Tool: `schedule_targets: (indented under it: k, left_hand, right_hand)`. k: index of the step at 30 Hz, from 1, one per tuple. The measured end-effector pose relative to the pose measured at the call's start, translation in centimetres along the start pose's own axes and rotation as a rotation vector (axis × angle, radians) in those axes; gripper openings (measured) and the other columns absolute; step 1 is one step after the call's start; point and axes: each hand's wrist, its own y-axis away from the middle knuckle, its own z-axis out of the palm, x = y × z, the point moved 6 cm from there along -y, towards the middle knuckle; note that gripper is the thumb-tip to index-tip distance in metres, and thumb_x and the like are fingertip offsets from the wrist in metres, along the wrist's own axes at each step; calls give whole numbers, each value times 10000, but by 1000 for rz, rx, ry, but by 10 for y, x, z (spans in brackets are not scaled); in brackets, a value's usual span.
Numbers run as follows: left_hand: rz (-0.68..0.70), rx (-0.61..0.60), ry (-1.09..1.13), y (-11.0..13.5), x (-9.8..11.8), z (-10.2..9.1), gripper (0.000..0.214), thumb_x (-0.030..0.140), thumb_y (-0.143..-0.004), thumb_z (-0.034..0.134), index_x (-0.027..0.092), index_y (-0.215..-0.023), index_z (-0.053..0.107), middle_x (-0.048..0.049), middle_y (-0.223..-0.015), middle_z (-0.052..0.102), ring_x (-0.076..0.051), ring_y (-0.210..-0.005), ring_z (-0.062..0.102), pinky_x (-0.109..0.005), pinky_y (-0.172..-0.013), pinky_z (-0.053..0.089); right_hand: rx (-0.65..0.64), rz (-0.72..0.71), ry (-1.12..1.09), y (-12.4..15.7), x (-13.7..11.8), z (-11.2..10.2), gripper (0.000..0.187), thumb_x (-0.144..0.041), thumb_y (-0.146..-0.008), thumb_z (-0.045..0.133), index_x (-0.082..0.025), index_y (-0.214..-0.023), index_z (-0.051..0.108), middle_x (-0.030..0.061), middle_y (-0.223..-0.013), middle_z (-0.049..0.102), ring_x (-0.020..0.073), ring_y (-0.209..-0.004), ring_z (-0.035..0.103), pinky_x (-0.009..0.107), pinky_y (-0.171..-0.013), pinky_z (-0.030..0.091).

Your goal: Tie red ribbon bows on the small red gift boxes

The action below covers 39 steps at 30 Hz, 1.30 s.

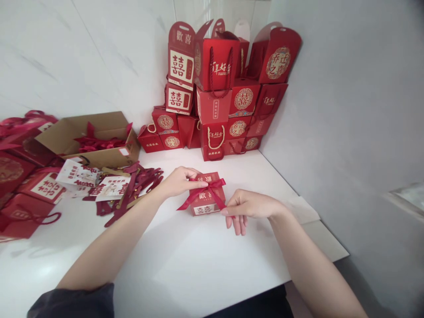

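A small red gift box (199, 197) with Chinese characters and a white panel stands on the white table in front of me. Around its top is tied a red ribbon bow (212, 185), its tails hanging to either side. My left hand (182, 180) grips the box from the left and back, its thumb reaching over the top to the bow. At the lower right, my right hand (243, 210) pinches the end of one ribbon tail between thumb and finger. Its other fingers curl loosely below, off the box.
Stacked red gift boxes (245, 99) fill the back corner by the wall. A cardboard box (96, 121) of red ribbons stands back left, with printed cards (112, 187) and dark red straps (132, 190) before it. More red boxes (24, 212) sit far left.
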Motion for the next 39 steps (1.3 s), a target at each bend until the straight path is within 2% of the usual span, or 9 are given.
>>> schedule_targets:
  k: [6, 10, 13, 16, 21, 28, 32, 35, 39]
  left_hand:
    - [-37, -47, 130, -3, -8, 3, 468, 538, -707, 667, 157, -556, 441, -30, -759, 663, -163, -713, 602, -286, -634, 465]
    - [75, -76, 201, 1, 3, -7, 320, 441, -742, 678, 159, -826, 552, -93, -1085, 671, -203, -981, 628, -344, -854, 484]
    - [87, -77, 103, 11, 12, -16, 614, 428, -743, 683, 217, -1270, 448, -137, -1362, 515, -225, -1205, 534, -384, -984, 430]
    - [-30, -21, -139, 24, 13, -20, 936, 517, -683, 707, 224, -1454, 265, -170, -1470, 393, -291, -1326, 423, -419, -1045, 378]
    - [-149, 33, -277, 40, 9, -21, 1059, 553, -628, 724, 245, -1494, 200, -161, -1515, 330, -350, -1315, 436, -415, -1002, 422]
    - [-110, 111, -137, 54, 25, -43, 789, 497, -834, 513, 276, -1499, 149, -126, -1482, 393, -259, -1316, 451, -397, -1020, 417]
    - [-121, 81, -422, 61, 35, -14, 1067, 651, -631, 670, 253, -1495, 187, -153, -1516, 323, -397, -1356, 347, -498, -1064, 330]
    - [-155, 121, -550, 62, 39, 6, 1034, 614, -672, 638, 236, -1502, 153, -190, -1446, 405, -432, -1269, 440, -528, -1000, 360]
    - [-242, 175, -586, 65, 37, -3, 990, 517, -690, 633, 236, -1503, 143, -194, -1324, 509, -404, -1111, 573, -469, -858, 456]
  right_hand:
    - [-46, 22, 17, -15, 11, 1, 496, -589, -816, 567, -123, -826, 738, 51, -647, 705, 104, -516, 633, 205, -534, 453]
    - [-93, -7, 151, -23, 20, 3, 321, -421, -768, 672, -154, -938, 727, 41, -821, 721, 129, -694, 659, 212, -619, 482]
    - [-73, -37, 307, -23, 23, 1, 224, -272, -733, 672, -176, -932, 714, 8, -806, 703, 147, -743, 643, 227, -661, 481]
    - [24, -42, 372, -20, 23, -8, 141, -223, -775, 561, -175, -802, 691, 5, -754, 684, 154, -710, 627, 244, -651, 473]
    - [263, -132, 463, -21, 13, -16, 188, -126, -737, 501, -181, -802, 668, 16, -776, 684, 155, -685, 597, 241, -611, 448]
    - [5, -327, 406, -37, 6, 28, 264, -76, -732, 490, -189, -867, 686, -3, -837, 681, 132, -748, 625, 219, -678, 471]
    - [137, -377, 500, -42, 2, 36, 238, -102, -739, 532, -211, -867, 702, -2, -864, 696, 147, -771, 625, 240, -718, 471]
    - [181, -396, 551, -45, 2, 41, 205, -131, -751, 554, -218, -862, 703, -6, -853, 703, 151, -766, 622, 243, -715, 464]
    - [178, -361, 550, -46, 4, 42, 177, -147, -767, 544, -210, -839, 693, -1, -861, 709, 152, -756, 625, 242, -703, 459]
